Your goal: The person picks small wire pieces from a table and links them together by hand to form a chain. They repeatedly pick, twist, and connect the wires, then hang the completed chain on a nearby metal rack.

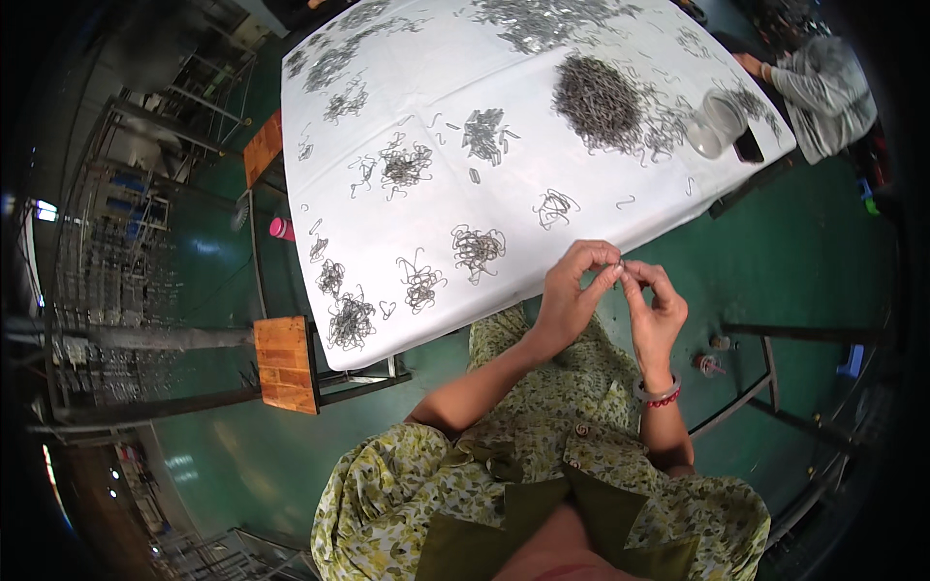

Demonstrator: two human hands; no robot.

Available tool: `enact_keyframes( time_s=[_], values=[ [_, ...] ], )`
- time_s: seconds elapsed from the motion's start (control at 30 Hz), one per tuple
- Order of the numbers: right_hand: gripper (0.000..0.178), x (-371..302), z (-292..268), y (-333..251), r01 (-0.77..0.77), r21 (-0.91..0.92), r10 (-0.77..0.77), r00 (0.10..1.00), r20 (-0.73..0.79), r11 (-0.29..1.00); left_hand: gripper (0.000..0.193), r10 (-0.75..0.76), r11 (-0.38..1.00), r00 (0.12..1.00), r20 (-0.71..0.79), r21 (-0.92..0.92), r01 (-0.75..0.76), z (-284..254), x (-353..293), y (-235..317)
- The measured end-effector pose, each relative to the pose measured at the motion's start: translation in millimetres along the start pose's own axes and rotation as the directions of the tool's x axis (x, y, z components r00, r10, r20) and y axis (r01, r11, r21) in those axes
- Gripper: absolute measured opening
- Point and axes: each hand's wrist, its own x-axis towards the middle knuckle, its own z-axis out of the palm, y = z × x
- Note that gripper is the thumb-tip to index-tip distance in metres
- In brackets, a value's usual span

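Fingertips (608, 276) of our bare left hand (570, 298) and bare right hand (658, 312) pinched together on a tiny dark metallic-looking piece (621, 262), beside the near edge of the white cloth-covered table (363, 223), grey bent-wire hooks (478, 252) heaped before us.

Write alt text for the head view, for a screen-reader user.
A person's left hand and right hand meet at the fingertips around something too small to identify, by a white-covered table. On it lie piles of bent wire pieces, a dense dark heap and a clear container.
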Motion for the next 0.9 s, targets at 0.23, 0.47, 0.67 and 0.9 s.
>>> enact_keyframes(
  time_s=[0.23,0.47,0.67,0.9],
  values=[
    [0.015,25.2,11.6,-4.3,-0.031,0.143,0.043,0.996,-0.082,0.989,0.011,-0.082,0.996,0.995,-0.062,-0.020,0.081,-13.6,-5.0,12.2],
    [0.016,160.9,114.6,53.2,0.362,-0.092,-0.279,0.835,0.475,0.928,0.009,-0.079,0.996,0.996,-0.030,0.046,0.080,-33.2,-13.9,1.2],
    [0.007,204.6,203.4,134.1,0.584,-0.357,-0.293,0.738,0.608,0.729,0.011,-0.037,0.997,0.998,0.045,0.073,0.034,-45.2,-18.5,-15.3],
    [0.014,197.2,171.6,109.5,0.661,-0.477,-0.253,0.702,0.666,0.579,0.009,-0.076,0.989,0.996,0.043,0.133,0.069,-51.1,-6.4,-20.1]
  ],
)
